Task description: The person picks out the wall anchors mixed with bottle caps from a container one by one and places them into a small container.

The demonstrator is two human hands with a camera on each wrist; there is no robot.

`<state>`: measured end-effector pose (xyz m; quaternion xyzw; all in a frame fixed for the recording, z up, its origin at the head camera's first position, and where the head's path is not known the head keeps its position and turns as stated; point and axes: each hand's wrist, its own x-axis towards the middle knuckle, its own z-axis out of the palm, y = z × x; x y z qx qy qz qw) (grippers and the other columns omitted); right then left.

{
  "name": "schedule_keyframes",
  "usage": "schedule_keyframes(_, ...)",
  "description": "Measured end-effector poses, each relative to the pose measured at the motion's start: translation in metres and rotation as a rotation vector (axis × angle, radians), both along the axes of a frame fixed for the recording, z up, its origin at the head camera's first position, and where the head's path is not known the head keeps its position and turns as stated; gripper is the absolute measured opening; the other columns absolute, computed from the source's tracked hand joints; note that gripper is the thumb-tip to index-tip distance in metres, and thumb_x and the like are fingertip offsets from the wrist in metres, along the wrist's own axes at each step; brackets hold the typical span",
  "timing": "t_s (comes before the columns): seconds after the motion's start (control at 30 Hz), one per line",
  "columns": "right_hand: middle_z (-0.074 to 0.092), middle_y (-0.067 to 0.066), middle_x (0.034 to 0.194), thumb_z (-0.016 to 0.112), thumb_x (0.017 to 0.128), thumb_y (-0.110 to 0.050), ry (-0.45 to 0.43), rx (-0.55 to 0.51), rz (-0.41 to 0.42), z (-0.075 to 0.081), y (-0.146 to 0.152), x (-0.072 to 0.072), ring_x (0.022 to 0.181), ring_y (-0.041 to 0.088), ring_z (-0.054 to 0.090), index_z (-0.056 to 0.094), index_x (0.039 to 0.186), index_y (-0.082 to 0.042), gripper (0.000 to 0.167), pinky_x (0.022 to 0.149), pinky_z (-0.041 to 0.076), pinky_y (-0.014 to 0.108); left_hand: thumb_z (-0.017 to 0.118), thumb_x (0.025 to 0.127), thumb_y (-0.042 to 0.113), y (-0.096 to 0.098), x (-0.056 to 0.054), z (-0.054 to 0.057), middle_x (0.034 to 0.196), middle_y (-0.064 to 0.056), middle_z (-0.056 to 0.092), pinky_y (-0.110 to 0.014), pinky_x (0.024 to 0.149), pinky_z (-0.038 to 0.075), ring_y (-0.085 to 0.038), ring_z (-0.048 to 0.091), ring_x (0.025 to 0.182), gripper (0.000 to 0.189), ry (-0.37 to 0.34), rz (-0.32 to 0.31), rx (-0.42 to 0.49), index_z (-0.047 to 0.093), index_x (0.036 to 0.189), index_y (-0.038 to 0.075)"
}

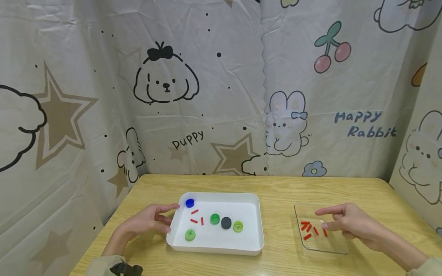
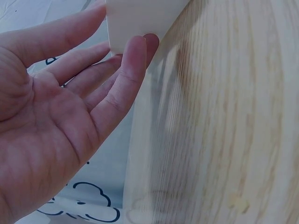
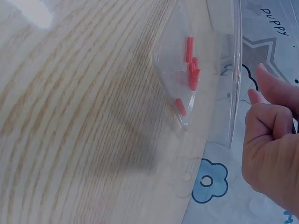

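My left hand touches the left end of a white tray with its fingertips, and the left wrist view shows the fingers loosely bent against the tray's wall. Inside the tray lie several caps, including a blue cap, a dark grey cap and a light green cap, with three short red sticks. Over a clear plastic tray hovers my right hand, index finger extended and thumb apart from it. Several red sticks lie in that clear tray; I see nothing between the fingertips.
Both trays stand on a wooden table, with bare wood between them. A printed curtain hangs behind the table's back edge and along its sides.
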<state>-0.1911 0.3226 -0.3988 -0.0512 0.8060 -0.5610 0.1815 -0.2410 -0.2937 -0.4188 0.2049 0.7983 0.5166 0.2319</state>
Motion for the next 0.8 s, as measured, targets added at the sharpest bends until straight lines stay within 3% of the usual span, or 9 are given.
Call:
schedule_keyframes(0.27, 0.02, -0.006, 0.065, 0.077, 0.094, -0.012, 0.061, 0.078, -0.02, 0.018, -0.021, -0.003, 0.05, 0.01, 0.019, 0.068, 0.13, 0.009, 0.043, 0.047, 0.024, 0.026, 0.077, 0.089, 0.001, 0.001, 0.001, 0.001, 0.162, -0.033, 0.035, -0.042, 0.097, 0.055, -0.043, 0.063, 0.126, 0.08, -0.009, 0.015, 0.0, 0.039, 0.158, -0.007)
schedule_keyframes(0.47, 0.022, -0.007, 0.061, 0.082, 0.091, -0.016, 0.131, 0.099, 0.039, 0.033, -0.052, -0.007, 0.051, 0.01, 0.019, 0.075, 0.12, 0.004, 0.036, 0.047, 0.022, 0.026, 0.077, 0.089, 0.001, 0.002, 0.002, 0.002, 0.162, -0.032, 0.036, -0.042, 0.097, 0.055, -0.043, 0.063, 0.126, 0.079, -0.011, 0.024, -0.006, 0.039, 0.158, -0.007)
schedule_keyframes(0.8, 0.026, -0.006, 0.059, 0.085, 0.087, -0.011, 0.148, 0.117, 0.113, 0.045, -0.109, -0.019, 0.049, 0.009, 0.023, 0.079, 0.114, -0.002, 0.028, 0.048, 0.024, 0.024, 0.077, 0.088, 0.002, 0.002, 0.002, 0.002, 0.163, -0.031, 0.035, -0.043, 0.097, 0.055, -0.041, 0.064, 0.125, 0.079, -0.013, 0.041, -0.023, 0.041, 0.158, -0.005)
